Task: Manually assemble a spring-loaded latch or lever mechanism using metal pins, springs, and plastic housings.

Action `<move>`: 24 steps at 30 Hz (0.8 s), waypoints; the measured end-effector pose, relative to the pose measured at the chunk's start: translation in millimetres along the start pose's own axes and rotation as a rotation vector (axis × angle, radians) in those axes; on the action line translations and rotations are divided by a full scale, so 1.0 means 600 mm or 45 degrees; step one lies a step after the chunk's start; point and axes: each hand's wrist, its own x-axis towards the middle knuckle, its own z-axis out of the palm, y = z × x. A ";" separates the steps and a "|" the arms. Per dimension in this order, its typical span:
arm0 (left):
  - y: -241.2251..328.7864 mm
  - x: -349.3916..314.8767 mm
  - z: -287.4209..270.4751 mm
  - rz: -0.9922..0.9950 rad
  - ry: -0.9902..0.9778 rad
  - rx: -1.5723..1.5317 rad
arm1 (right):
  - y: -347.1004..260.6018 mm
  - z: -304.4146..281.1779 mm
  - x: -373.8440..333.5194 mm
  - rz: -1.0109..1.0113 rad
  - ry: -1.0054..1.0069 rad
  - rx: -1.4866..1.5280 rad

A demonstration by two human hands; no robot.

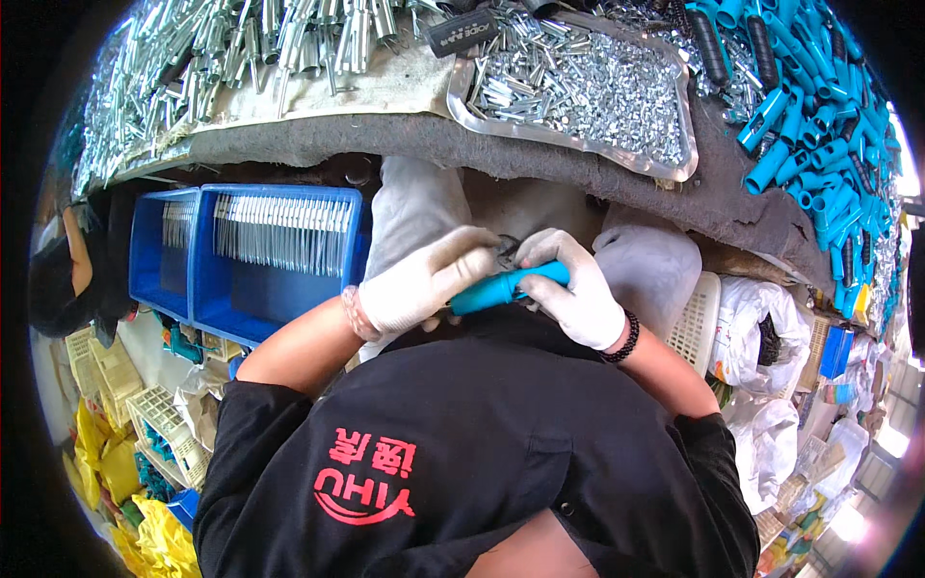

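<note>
Both hands wear white work gloves and meet over my lap. A blue plastic tube (501, 290), wider at its left part, lies between them, tilted slightly up to the right. My left hand (429, 277) is closed around the tube's left end, the fingers partly hidden. My right hand (575, 291) grips the right end, its thumb and fingers around the tube. Just above the tube, between the fingertips, is a small dark metal piece (507, 247) that I cannot make out clearly.
Ahead, a cloth-covered bench (318, 138) carries a pile of metal tubes (318, 39), a tray of small metal parts (588, 106) and a heap of blue tubes (819, 144). Blue bins (279, 303) with rows of thin metal rods stand left. White sacks (761, 337) stand right.
</note>
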 end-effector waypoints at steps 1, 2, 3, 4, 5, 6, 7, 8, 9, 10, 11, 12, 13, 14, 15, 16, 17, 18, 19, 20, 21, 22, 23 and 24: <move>0.000 -0.003 -0.003 0.004 0.004 0.000 | 0.002 -0.001 0.008 -0.003 -0.004 -0.003; -0.001 -0.003 -0.006 0.020 -0.182 -0.082 | 0.007 -0.007 0.025 -0.192 -0.003 -0.292; -0.002 -0.004 -0.007 0.034 -0.368 -0.163 | 0.009 -0.013 0.040 -0.381 -0.001 -0.580; -0.007 -0.004 -0.006 0.056 -0.352 -0.270 | -0.012 -0.015 0.056 -0.473 -0.024 -0.721; -0.010 -0.004 -0.008 0.056 -0.341 -0.277 | -0.045 -0.009 0.072 -0.511 -0.055 -0.830; -0.007 -0.005 -0.008 0.070 -0.255 -0.310 | -0.070 -0.012 0.089 -0.748 0.046 -1.068; -0.004 -0.005 -0.009 0.083 -0.167 -0.343 | -0.088 -0.017 0.112 -0.987 0.150 -1.300; 0.002 -0.004 -0.010 0.079 -0.146 -0.306 | -0.107 -0.022 0.133 -1.051 0.334 -1.417; 0.000 -0.004 -0.009 0.082 -0.140 -0.310 | -0.123 -0.027 0.157 -1.113 0.519 -1.529; -0.004 -0.004 -0.007 0.062 -0.089 -0.343 | -0.144 -0.029 0.186 -1.057 0.551 -1.641; -0.005 -0.004 -0.004 0.045 -0.052 -0.373 | -0.158 -0.033 0.211 -0.993 0.592 -1.763; -0.005 -0.004 0.001 0.064 -0.011 -0.385 | -0.157 -0.036 0.233 -0.883 0.550 -1.835; -0.010 -0.005 0.000 0.063 -0.006 -0.389 | -0.157 -0.037 0.252 -0.771 0.500 -1.900; -0.017 -0.005 -0.001 0.081 -0.019 -0.414 | -0.158 -0.038 0.266 -0.845 0.518 -1.996; -0.022 -0.005 -0.002 0.099 -0.033 -0.438 | -0.157 -0.040 0.267 -0.845 0.513 -1.994; -0.024 -0.011 -0.006 0.097 -0.022 -0.448 | -0.160 -0.037 0.266 -0.832 0.506 -2.005; -0.022 -0.017 -0.012 0.070 -0.025 -0.442 | -0.161 -0.036 0.264 -0.817 0.500 -2.017; -0.021 -0.021 -0.016 0.042 -0.029 -0.436 | -0.160 -0.037 0.262 -0.823 0.482 -1.975; -0.020 -0.023 -0.018 0.040 -0.026 -0.440 | -0.158 -0.039 0.261 -0.822 0.476 -1.973; -0.020 -0.025 -0.019 0.038 -0.021 -0.442 | -0.156 -0.040 0.259 -0.784 0.478 -1.894; -0.020 -0.026 -0.019 0.037 -0.017 -0.443 | -0.154 -0.040 0.258 -0.746 0.481 -1.815; -0.018 -0.025 -0.019 0.035 -0.022 -0.443 | -0.156 -0.034 0.253 -0.703 0.487 -1.802; -0.016 -0.024 -0.019 0.038 -0.017 -0.434 | -0.154 -0.030 0.256 -0.698 0.490 -1.804; -0.014 -0.022 -0.018 0.042 -0.013 -0.425 | -0.153 -0.028 0.260 -0.718 0.478 -1.820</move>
